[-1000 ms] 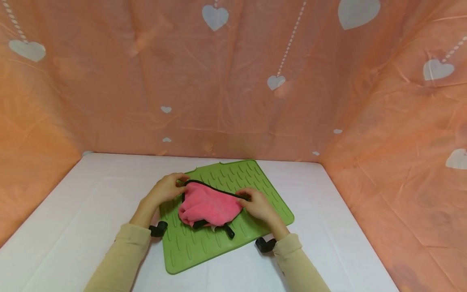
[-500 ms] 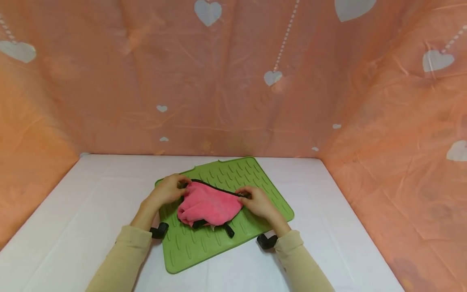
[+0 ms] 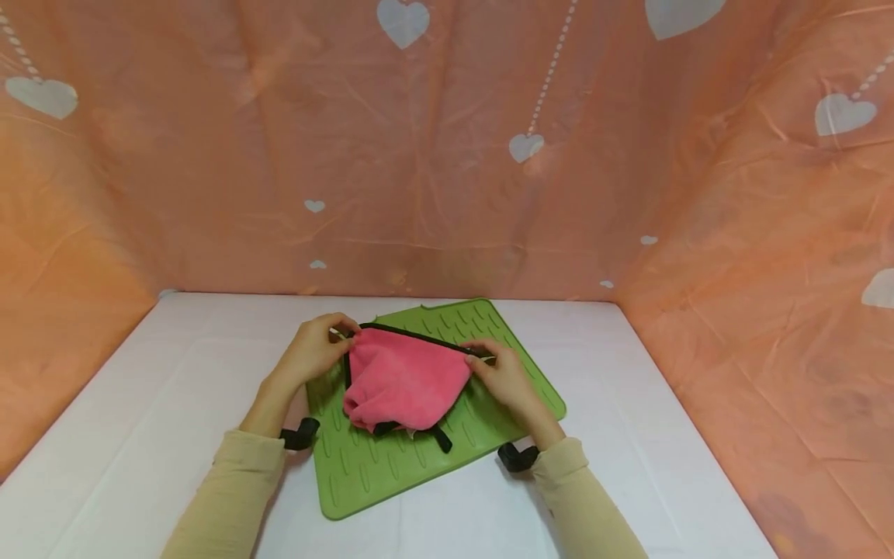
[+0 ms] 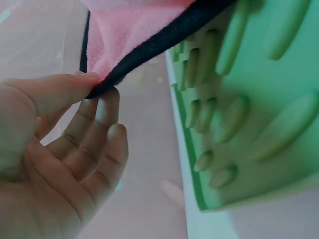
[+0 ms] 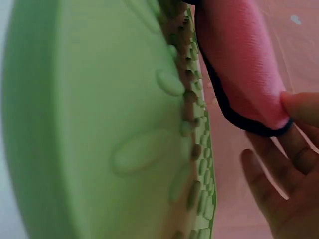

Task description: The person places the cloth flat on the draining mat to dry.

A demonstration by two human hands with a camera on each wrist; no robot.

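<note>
Pink cloth (image 3: pixel 412 376) pinched by two corners over green mat (image 3: pixel 377 477)

Nearest my head camera, tan sleeves (image 3: pixel 223 497) come in from 7 and 5 o'clock, with black wrist mounts (image 3: pixel 300 435) just ahead of the cuffs. Beyond spreads the green mat, ridged and askew on the white table (image 3: pixel 663 404). I have the pink cloth over its middle, slightly toward 10 o'clock, lower part bunched, a black tab (image 3: pixel 442 439) poking out at 5. At the cloth's 10 o'clock, the left hand (image 3: pixel 314 349) clamps one black-trimmed corner between thumb and fingertips; between 2 and 3, the right hand (image 3: pixel 506 378) pinches the other, its remaining fingers spread. My wrist views show both corners clear of the mat. Farthest off, at 12, hangs an orange curtain (image 3: pixel 433 194) with pale hearts (image 3: pixel 403 23)
</note>
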